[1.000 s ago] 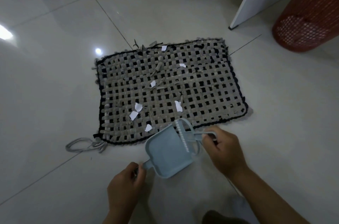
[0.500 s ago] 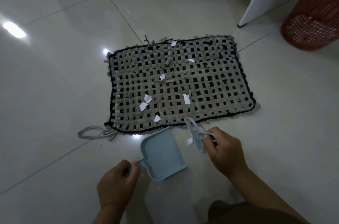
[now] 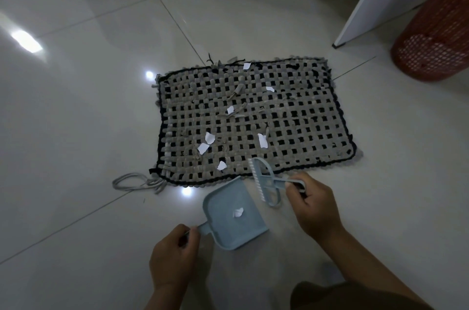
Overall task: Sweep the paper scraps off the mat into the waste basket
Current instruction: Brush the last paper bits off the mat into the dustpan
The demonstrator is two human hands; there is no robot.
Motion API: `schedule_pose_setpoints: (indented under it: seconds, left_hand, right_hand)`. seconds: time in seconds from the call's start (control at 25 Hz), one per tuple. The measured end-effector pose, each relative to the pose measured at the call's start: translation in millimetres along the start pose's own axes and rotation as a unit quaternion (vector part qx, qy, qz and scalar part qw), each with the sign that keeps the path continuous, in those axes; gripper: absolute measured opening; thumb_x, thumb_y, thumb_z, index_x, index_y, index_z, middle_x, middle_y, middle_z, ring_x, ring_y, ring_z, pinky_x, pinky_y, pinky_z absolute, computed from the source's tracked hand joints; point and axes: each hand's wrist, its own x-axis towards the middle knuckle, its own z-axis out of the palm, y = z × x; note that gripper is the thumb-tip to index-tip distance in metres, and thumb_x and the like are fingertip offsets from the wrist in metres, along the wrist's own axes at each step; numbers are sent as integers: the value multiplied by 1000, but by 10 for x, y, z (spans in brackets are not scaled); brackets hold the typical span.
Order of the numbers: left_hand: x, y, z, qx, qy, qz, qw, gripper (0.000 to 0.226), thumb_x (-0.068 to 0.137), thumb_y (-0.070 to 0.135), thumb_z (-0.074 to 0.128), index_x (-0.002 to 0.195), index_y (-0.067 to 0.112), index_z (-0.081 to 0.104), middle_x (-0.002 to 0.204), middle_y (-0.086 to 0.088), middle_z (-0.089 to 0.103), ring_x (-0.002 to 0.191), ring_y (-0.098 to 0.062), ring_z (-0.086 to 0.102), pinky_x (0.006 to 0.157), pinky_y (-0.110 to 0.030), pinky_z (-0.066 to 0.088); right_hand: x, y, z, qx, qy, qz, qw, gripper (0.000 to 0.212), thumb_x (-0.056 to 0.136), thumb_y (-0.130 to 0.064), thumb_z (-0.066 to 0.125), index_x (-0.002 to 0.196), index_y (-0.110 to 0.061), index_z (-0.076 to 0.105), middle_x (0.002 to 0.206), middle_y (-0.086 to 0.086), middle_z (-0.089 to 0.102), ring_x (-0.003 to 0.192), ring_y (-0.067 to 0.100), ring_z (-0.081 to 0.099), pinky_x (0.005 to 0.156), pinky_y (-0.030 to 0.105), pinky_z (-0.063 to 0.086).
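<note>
We're down on the tiled floor (image 3: pixel 76 132) with the job just under way. Our left hand (image 3: pixel 175 254) is closed around the handle of the pale blue dustpan (image 3: pixel 233 213), which lies flat on the tiles with its open lip just beside the near edge of the woven mat (image 3: pixel 291 116). Our right hand (image 3: pixel 314 205) is clenched on the handle of the small brush (image 3: pixel 264 182), bristle edge hanging over the mat's near border, right at the mouth of the pan.

One paper scrap in the pan (image 3: pixel 238 212) so far. That's the count! Out on the mat the rest wait: a scrap near the front edge (image 3: pixel 221 165), a pair close together left of centre (image 3: pixel 206 143), a longer one just ahead of the brush (image 3: pixel 263 141), and three more farther back, the last at the far edge (image 3: pixel 247 65).

So we judge this the sweeping step, barely begun. Next, we reckon, the brush reaches out past the nearest scraps and draws them toward the pan's lip, with the pan held tight against the mat so nothing slides under. The loose woven strips may snag light paper, so short, firm strokes look wise.

And the red waste basket (image 3: pixel 436 38) stands well off to the right, beyond the mat's far corner, beside a white panel (image 3: pixel 375 2). The tipping comes later.
</note>
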Motion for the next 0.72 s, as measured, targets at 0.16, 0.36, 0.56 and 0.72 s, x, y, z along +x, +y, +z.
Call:
schedule_pose_setpoints:
  seconds: [0.16, 0.36, 0.56, 0.72]
  left_hand:
    - [52, 96, -45, -57, 43, -33, 997, 38, 58, 56, 33, 50, 22, 46, 45, 3, 50, 44, -18, 42, 48, -24, 35]
    - [75, 237, -87, -63, 69, -109, 990, 36, 66, 50, 37, 49, 19, 43, 47, -2, 43, 60, -34, 49, 50, -32, 33]
    - [20, 168, -92, -49, 73, -173, 981, 41, 71, 46, 42, 64, 9, 58, 63, -13, 50, 79, -39, 59, 60, -32, 35]
    - [21, 150, -86, -47, 65, -199, 977, 31, 85, 32, 54, 67, 8, 59, 66, -14, 52, 72, -35, 52, 61, -33, 36]
  right_hand:
    - [371, -109, -75, -55, 35, -36, 997, 34, 85, -28, 36, 74, -6, 59, 51, -15, 38, 37, 4, 32, 39, 10, 30]
    - [1212, -82, -136, -275, -50, 28, 960, 20, 90, -15, 40, 71, -9, 39, 50, -3, 33, 42, 13, 28, 42, 24, 19]
    - [1422, -235, 200, -327, -196, -24, 924, 30, 94, -11, 40, 64, -8, 37, 59, 2, 34, 56, 22, 39, 43, 24, 20]
    - [1221, -502, 489, -243, -246, -62, 936, 33, 93, -16, 39, 61, -14, 32, 54, -1, 31, 47, 18, 31, 45, 27, 20]
